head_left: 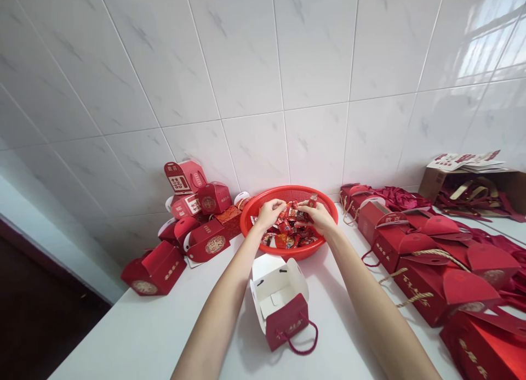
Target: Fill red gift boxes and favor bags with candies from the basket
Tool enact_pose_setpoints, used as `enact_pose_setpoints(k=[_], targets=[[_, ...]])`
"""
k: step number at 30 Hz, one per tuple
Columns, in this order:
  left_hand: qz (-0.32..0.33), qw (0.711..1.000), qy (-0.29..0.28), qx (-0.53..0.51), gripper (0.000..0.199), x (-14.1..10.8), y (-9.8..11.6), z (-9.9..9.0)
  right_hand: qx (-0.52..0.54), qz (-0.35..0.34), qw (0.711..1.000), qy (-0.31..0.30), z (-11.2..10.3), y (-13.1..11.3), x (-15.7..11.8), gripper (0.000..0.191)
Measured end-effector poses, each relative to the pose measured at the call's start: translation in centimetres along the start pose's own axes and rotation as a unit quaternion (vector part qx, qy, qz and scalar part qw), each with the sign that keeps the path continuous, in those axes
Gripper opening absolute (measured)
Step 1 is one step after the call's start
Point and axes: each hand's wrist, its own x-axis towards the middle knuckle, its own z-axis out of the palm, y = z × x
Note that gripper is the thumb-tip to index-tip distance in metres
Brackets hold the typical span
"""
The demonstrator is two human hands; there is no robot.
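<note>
Both of my hands are over a red plastic basket [250,204] of wrapped candies [287,226]. My left hand [270,213] is closed, with thumb and fingers pinched together at the candies; what lies between the fingertips is too small to make out. At the basket's right side, my right hand [318,215] is closed on a small red-wrapped candy [313,200], which sticks up from its fingers. Between my forearms stands an open gift box [287,322], dark red outside and white inside, with a red cord handle hanging at its front. No candy shows inside it.
Several red gift boxes [209,240] are piled left of the basket. More closed boxes [441,281] with cord handles line the right side, beside dark red cloth [400,199]. A cardboard carton [431,185] holding ribbons stands back right. A tiled wall [312,144] rises behind the white table [164,336].
</note>
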Motion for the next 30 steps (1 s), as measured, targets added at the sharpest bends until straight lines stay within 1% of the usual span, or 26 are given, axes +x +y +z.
enact_pose_setpoints(k=[3,5,8,10,11,13,15,18,20,22,23,24,27,30], targets=[[0.020,0.999,-0.032,-0.022,0.020,-0.4,0.8,0.0,-0.009,0.003,1.000,-0.013,0.0,0.0,-0.1,0.017],[0.022,0.998,-0.045,-0.030,0.022,-0.6,1.2,-0.1,-0.016,0.005,1.000,-0.026,0.0,-0.1,-0.1,0.019],[0.014,0.999,-0.031,-0.041,0.026,-1.1,1.7,-0.7,-0.033,0.003,0.998,-0.057,0.1,-0.7,-0.5,0.018],[0.016,0.998,-0.025,-0.051,0.028,-1.9,2.2,-1.8,-0.046,0.002,0.995,-0.084,0.4,-1.5,-1.0,0.018],[0.019,0.998,-0.031,-0.052,0.029,-2.5,2.6,-2.4,-0.056,0.000,0.993,-0.101,0.6,-2.0,-1.5,0.019],[0.023,0.996,-0.070,-0.043,0.030,-4.1,3.5,-4.1,-0.101,-0.014,0.984,-0.148,1.1,-3.1,-2.7,0.020],[0.013,0.990,-0.135,-0.026,0.035,-6.2,4.8,-6.0,-0.180,-0.049,0.961,-0.205,1.6,-4.2,-4.2,0.018],[-0.002,0.977,-0.212,-0.006,0.043,-9.4,6.8,-8.6,-0.301,-0.113,0.907,-0.272,2.6,-5.7,-6.7,0.009],[-0.007,0.971,-0.238,0.025,0.044,-11.2,7.7,-9.9,-0.375,-0.158,0.862,-0.303,3.2,-6.3,-8.2,0.002],[-0.012,0.966,-0.249,0.075,0.041,-12.5,8.2,-10.8,-0.442,-0.202,0.812,-0.324,3.7,-6.5,-9.4,0.008],[-0.017,0.963,-0.250,0.103,0.039,-12.9,8.2,-11.1,-0.467,-0.214,0.793,-0.326,4.0,-6.5,-9.9,0.010],[-0.023,0.959,-0.250,0.132,0.037,-13.2,8.1,-11.3,-0.487,-0.217,0.781,-0.326,4.3,-6.4,-10.2,0.012],[-0.055,0.945,-0.253,0.200,0.034,-13.6,7.6,-11.2,-0.525,-0.200,0.762,-0.322,4.9,-6.0,-10.9,0.018],[-0.079,0.933,-0.281,0.209,0.035,-13.5,7.0,-10.6,-0.559,-0.199,0.733,-0.332,5.3,-5.6,-11.4,0.024]])
